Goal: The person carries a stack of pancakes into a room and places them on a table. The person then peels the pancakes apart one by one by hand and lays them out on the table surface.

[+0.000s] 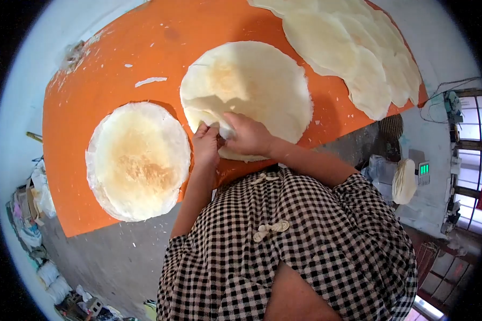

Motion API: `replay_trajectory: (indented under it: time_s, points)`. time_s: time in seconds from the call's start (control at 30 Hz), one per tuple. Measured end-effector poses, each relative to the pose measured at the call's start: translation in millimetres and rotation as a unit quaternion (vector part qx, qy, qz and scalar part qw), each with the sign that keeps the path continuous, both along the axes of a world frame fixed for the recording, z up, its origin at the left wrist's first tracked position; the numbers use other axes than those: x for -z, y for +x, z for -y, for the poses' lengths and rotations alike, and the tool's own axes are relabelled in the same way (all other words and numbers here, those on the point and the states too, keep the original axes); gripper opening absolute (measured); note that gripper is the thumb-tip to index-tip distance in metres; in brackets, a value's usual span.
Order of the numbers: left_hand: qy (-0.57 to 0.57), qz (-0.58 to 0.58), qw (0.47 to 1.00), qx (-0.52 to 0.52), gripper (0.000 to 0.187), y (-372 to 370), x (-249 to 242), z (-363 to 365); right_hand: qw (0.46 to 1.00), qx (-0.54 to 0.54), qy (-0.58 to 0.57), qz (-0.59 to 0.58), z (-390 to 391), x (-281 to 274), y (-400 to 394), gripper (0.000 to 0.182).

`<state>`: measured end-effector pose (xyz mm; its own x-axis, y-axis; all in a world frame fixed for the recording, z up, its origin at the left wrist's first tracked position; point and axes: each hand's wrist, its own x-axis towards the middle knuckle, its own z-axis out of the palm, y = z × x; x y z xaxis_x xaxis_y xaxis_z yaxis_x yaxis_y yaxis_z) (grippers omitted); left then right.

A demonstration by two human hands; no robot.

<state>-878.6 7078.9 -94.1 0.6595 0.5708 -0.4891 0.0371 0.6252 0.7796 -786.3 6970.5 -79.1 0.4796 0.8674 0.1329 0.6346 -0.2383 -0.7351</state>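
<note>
A large, thin, round flatbread point(262, 85), pale with a light brown patch, lies in front of me at the middle of the orange table. My left hand point(205, 143) pinches its near left edge, which is lifted and folded up. Close beside it, my right hand point(245, 134) has its fingers closed on the same raised edge. The fingertips almost meet, and part of the fold is hidden behind them. To the left lies another round flatbread point(139, 160), browned in its middle, apparently a stack with uneven rims.
Several overlapping pale flatbreads point(353, 48) spread over the far right of the orange table point(128, 48). A torn strip point(150, 82) and small crumbs lie on the tabletop. A scale with a green display point(424, 169) stands at right, with folded flatbreads point(404, 182) beside it.
</note>
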Motion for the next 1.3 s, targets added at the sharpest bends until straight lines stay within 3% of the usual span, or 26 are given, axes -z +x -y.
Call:
replay_trajectory:
  time_s: [0.07,0.1,0.17,0.2,0.27,0.3,0.37,0.4,0.43,0.5,0.53,0.57,0.63,0.8,1.0,1.07,1.13,1.17,1.3]
  points:
    - [-0.007,0.009,1.0,-0.006,0.008,5,-15,7,0.995,0.019,-0.024,0.096,4,-18,-3,0.048]
    - [0.001,0.016,1.0,-0.008,0.008,13,-22,11,0.991,0.028,-0.016,0.129,7,-22,3,0.036]
    - [0.056,0.001,0.998,0.0,0.009,18,-27,14,0.994,0.016,-0.086,0.07,5,-5,18,0.027]
    - [0.144,0.002,0.989,0.01,0.01,11,-25,13,0.992,-0.001,-0.12,0.034,1,6,20,0.023]
    - [0.317,0.005,0.948,0.021,0.013,-1,-11,8,0.994,-0.016,-0.101,0.042,-8,1,39,0.016]
    - [0.443,-0.033,0.893,0.065,0.018,-10,20,-5,0.993,-0.042,-0.094,0.063,-10,-3,60,0.018]
    - [0.554,-0.068,0.827,0.07,0.021,-12,15,-6,0.995,-0.023,-0.087,-0.052,-7,-30,93,0.022]
    - [0.605,-0.085,0.788,0.072,0.022,-12,13,-6,0.998,-0.049,-0.039,0.019,8,-39,115,0.025]
    - [0.602,-0.089,0.791,0.065,0.023,-14,19,-6,0.993,-0.067,0.01,0.094,22,-48,137,0.028]
    - [0.563,-0.092,0.818,0.072,0.023,-14,12,-5,0.959,-0.176,0.093,0.2,58,-52,201,0.028]
    - [0.543,-0.093,0.831,0.076,0.023,-15,10,-3,0.992,-0.092,0.084,-0.008,67,-69,207,0.027]
    - [0.54,-0.088,0.834,0.069,0.022,-18,11,-2,0.968,0.018,0.123,-0.216,76,-87,212,0.025]
    - [0.508,-0.095,0.853,0.072,0.021,-28,14,-7,0.86,0.228,0.147,-0.432,90,-132,220,0.027]
    - [0.429,-0.1,0.897,0.036,0.017,-51,22,-21,0.853,0.267,0.213,-0.396,115,-220,238,0.034]
    - [0.276,-0.086,0.956,0.047,0.015,-56,-20,-17,0.862,0.234,0.199,-0.404,95,-248,256,0.032]
    - [0.185,-0.082,0.975,0.092,0.021,-53,-36,-12,0.864,0.191,0.216,-0.413,87,-251,244,0.031]
    - [0.06,-0.021,0.988,0.139,0.028,-46,-32,-1,0.859,0.132,0.273,-0.412,90,-257,220,0.029]
    - [-0.018,0.022,0.984,0.174,0.034,-40,-23,5,0.861,0.14,0.249,-0.421,82,-257,220,0.03]
    - [-0.301,0.14,0.905,0.264,0.054,-10,11,22,0.863,0.153,0.202,-0.437,28,-247,222,0.032]
